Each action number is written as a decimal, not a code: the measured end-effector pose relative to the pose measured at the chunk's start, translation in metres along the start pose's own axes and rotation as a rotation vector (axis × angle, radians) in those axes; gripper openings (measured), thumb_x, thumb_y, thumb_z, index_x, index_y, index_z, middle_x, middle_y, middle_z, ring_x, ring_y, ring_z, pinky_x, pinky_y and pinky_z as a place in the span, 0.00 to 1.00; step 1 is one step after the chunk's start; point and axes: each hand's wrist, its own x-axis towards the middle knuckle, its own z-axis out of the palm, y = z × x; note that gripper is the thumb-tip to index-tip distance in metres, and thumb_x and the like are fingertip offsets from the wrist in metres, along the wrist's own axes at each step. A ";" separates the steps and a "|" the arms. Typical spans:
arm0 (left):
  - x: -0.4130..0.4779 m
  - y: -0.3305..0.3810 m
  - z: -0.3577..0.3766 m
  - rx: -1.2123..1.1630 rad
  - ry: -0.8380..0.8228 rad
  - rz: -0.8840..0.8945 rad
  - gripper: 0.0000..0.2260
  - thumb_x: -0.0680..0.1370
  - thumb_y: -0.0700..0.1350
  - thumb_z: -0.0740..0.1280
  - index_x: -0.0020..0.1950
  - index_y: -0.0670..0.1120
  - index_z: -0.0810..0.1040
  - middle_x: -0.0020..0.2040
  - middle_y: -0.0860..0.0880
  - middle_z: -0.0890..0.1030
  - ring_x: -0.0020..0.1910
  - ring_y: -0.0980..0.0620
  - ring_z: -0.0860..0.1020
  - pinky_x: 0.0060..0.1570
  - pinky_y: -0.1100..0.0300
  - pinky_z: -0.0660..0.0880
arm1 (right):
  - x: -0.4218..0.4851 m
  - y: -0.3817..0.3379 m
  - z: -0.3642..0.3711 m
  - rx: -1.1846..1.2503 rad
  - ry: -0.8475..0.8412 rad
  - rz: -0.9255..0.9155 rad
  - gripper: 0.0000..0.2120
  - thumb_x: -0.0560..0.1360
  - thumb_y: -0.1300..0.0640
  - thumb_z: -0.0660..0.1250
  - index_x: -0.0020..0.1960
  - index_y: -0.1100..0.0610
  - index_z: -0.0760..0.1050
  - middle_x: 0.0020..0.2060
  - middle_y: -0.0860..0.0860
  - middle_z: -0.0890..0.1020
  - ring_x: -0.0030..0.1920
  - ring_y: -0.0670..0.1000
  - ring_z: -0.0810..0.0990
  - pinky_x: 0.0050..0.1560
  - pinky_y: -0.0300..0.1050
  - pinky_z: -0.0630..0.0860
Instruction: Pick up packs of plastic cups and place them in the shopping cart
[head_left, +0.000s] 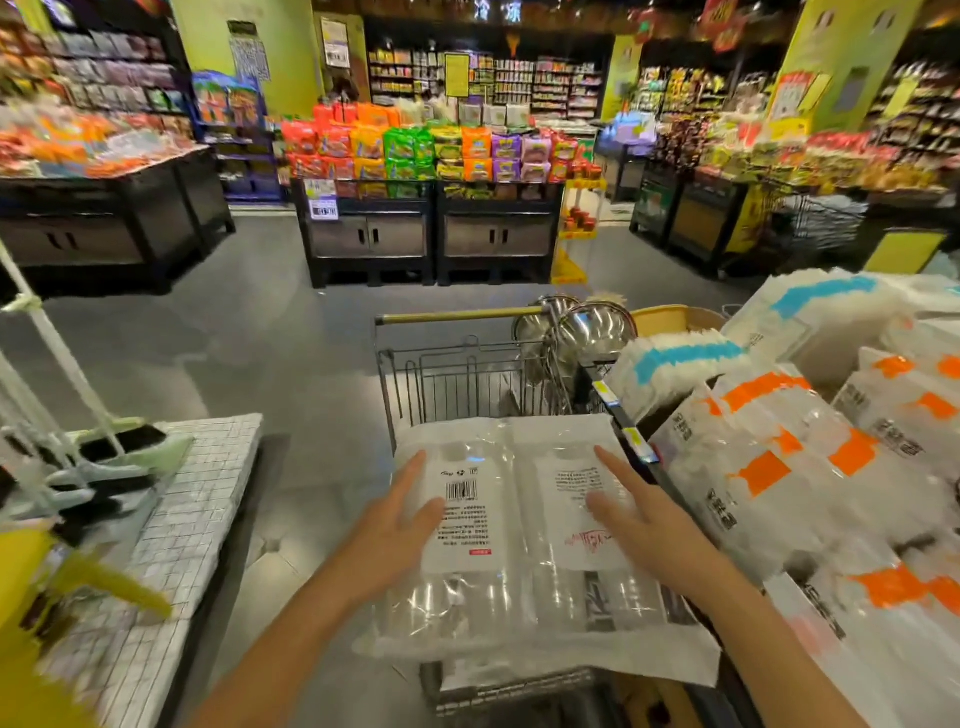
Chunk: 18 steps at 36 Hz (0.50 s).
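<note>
Supermarket aisle, dark display stands with coloured snack packs (415, 150) at the back. Wire shopping cart (457, 374) dead ahead, steel bowls (592, 325) at its far right corner. Flat clear plastic pack of cups with white printed labels (519, 530) lies across the cart's near end. Stacked orange-marked clear packs (789, 467) just right of it. Left hand (400, 514) flat on the barcode label, right hand (639, 509) flat on the other label; fingers straight on both, nothing gripped.

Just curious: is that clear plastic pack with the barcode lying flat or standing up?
Lying flat: the clear plastic pack rests label-up across the wire shopping cart, both hands spread on it.
</note>
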 end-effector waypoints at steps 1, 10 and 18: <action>0.012 -0.002 -0.002 -0.010 0.000 -0.006 0.25 0.82 0.52 0.60 0.75 0.68 0.53 0.55 0.67 0.76 0.46 0.70 0.77 0.38 0.74 0.74 | 0.012 0.002 0.001 -0.006 -0.005 -0.004 0.28 0.79 0.41 0.61 0.76 0.34 0.57 0.57 0.48 0.79 0.45 0.43 0.83 0.50 0.48 0.82; 0.119 -0.025 -0.004 -0.031 0.005 -0.094 0.27 0.83 0.52 0.60 0.77 0.66 0.51 0.54 0.70 0.74 0.49 0.69 0.77 0.39 0.75 0.73 | 0.130 0.033 0.019 0.082 -0.078 0.007 0.28 0.80 0.44 0.63 0.77 0.36 0.58 0.56 0.44 0.81 0.46 0.41 0.84 0.47 0.42 0.82; 0.222 -0.054 0.021 -0.005 0.086 -0.175 0.26 0.83 0.47 0.60 0.75 0.64 0.51 0.60 0.66 0.68 0.49 0.69 0.74 0.41 0.77 0.74 | 0.245 0.089 0.047 0.153 -0.186 0.023 0.28 0.80 0.49 0.64 0.77 0.38 0.58 0.57 0.44 0.81 0.48 0.39 0.83 0.45 0.37 0.81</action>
